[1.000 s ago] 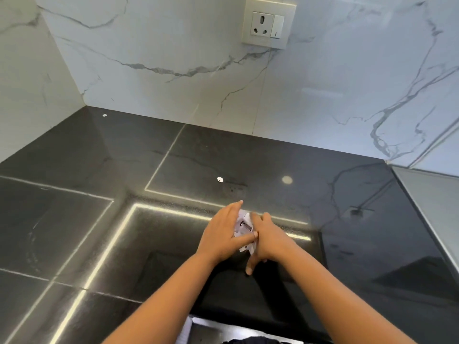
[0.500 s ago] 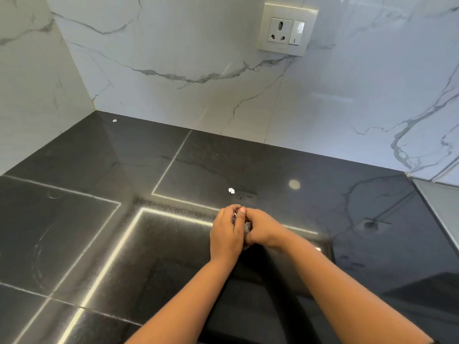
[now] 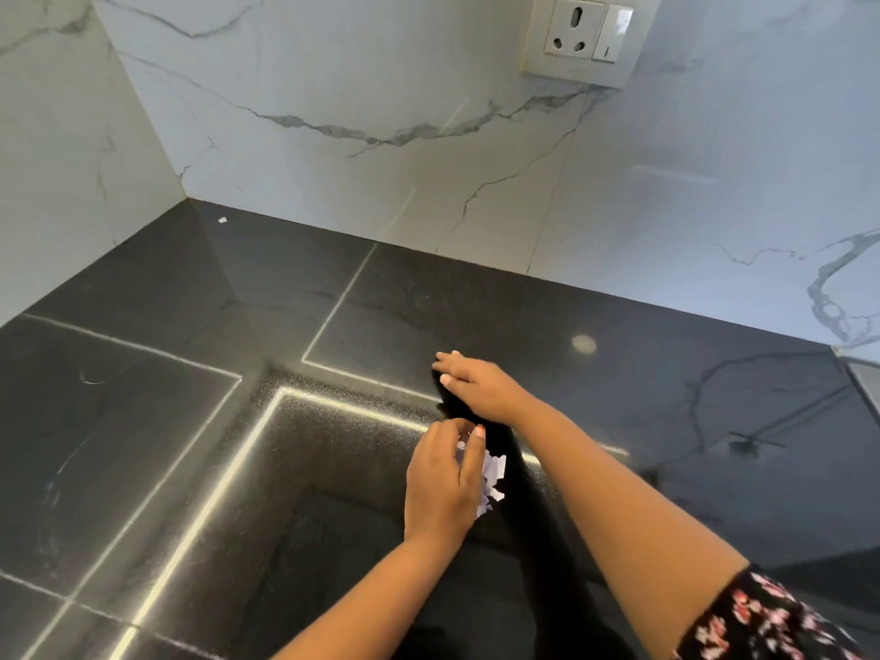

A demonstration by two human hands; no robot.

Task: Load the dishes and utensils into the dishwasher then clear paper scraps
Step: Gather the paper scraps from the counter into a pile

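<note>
Bench (image 3: pixel 143 445): below the wall, running into the corner.
Socket (image 3: pixel 588 38): on the wall, upper right.
Paper scrap (image 3: pixel 222 220): on the bench, far-left corner.
Paper scraps (image 3: pixel 490 471): in left hand (image 3: pixel 440 483).
Right hand (image 3: pixel 476 383): behind the left, over the bench.

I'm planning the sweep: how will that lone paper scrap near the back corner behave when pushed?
The paper scrap looks tiny and thin, so probably feather-light and floppy. On the glossy black counter it likely slides easily, and may be hard to pinch up.

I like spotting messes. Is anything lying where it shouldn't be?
Yes. One white paper scrap lies alone on the black counter near the far corner. The left hand holds more scraps.
</note>
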